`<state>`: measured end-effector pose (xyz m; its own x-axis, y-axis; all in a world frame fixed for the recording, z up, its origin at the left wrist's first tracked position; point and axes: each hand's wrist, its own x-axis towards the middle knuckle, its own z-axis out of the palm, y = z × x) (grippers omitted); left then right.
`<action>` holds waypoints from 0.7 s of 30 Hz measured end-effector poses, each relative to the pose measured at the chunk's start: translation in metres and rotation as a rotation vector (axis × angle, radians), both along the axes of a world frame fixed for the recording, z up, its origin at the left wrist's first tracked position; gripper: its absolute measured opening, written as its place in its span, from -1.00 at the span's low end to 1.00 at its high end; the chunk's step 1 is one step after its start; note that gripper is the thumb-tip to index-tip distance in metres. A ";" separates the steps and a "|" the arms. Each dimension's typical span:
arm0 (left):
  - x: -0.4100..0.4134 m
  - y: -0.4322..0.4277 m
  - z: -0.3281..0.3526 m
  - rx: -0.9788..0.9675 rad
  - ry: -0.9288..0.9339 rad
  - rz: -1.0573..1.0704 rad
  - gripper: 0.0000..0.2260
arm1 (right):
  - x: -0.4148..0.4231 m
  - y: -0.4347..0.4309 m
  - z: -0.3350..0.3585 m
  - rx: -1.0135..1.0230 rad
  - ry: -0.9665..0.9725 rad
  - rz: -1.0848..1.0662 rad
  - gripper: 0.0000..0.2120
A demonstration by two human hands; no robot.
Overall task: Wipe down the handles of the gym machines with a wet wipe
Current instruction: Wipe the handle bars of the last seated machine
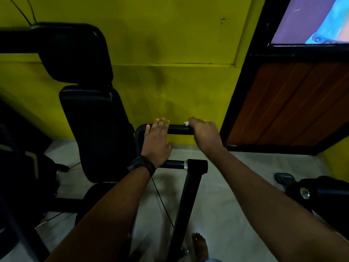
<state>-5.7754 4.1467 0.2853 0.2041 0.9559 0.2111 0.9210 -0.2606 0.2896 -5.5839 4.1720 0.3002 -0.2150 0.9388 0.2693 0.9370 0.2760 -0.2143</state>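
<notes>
**Wet wipe at work on the upper handle**

Past the machine's black arm (186,205), the left hand (157,140) rests on the handle (180,129), fingers straight and relaxed. The right hand (204,135) curls its fingers round the same bar, holding the white wet wipe (186,123) against it. This handle looks part-wiped. The lower grip (172,164) and the other machines probably remain to be done.

Dim gym corner, walled in yellow-green.
A smudged yellow-green wall (170,35) is seen at the far side above a grey floor (236,186). A black-framed wooden panel (292,103) is set at the right beneath a lit screen (311,19), and a black padded backrest (94,129) at the left.
</notes>
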 end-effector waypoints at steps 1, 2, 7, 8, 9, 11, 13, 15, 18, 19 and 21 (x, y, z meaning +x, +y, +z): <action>0.000 -0.001 0.001 -0.001 -0.001 -0.003 -0.34 | 0.000 -0.005 -0.005 0.049 0.010 -0.004 -0.79; -0.001 -0.001 0.001 -0.002 -0.006 -0.007 -0.35 | 0.000 -0.008 -0.007 0.103 0.029 0.000 -0.79; -0.003 0.002 0.001 0.002 -0.005 -0.012 -0.35 | 0.000 -0.024 -0.018 0.366 0.009 0.076 -0.73; -0.002 0.001 0.001 0.004 -0.001 -0.011 -0.35 | 0.002 -0.023 -0.017 0.322 0.007 0.075 -0.72; -0.001 0.000 0.000 0.005 -0.001 -0.010 -0.35 | 0.003 -0.020 -0.014 0.265 -0.001 0.066 -0.70; -0.001 0.000 0.001 0.002 -0.008 -0.007 -0.35 | 0.004 -0.010 -0.007 0.163 -0.019 0.065 -0.65; 0.000 0.001 0.002 -0.004 -0.010 -0.004 -0.36 | 0.005 -0.001 -0.005 0.133 -0.021 0.136 -0.70; -0.001 0.001 0.003 -0.010 -0.008 -0.007 -0.36 | 0.009 0.004 -0.006 0.164 0.009 0.205 -0.76; -0.002 0.002 0.001 -0.012 -0.012 -0.008 -0.36 | 0.016 -0.003 -0.006 0.293 0.072 0.192 -0.73; -0.003 0.002 0.001 -0.012 -0.013 -0.007 -0.36 | 0.015 -0.008 -0.008 0.335 0.028 0.180 -0.70; -0.002 0.002 -0.001 -0.010 -0.009 -0.003 -0.36 | 0.010 -0.018 -0.019 0.346 -0.080 0.127 -0.63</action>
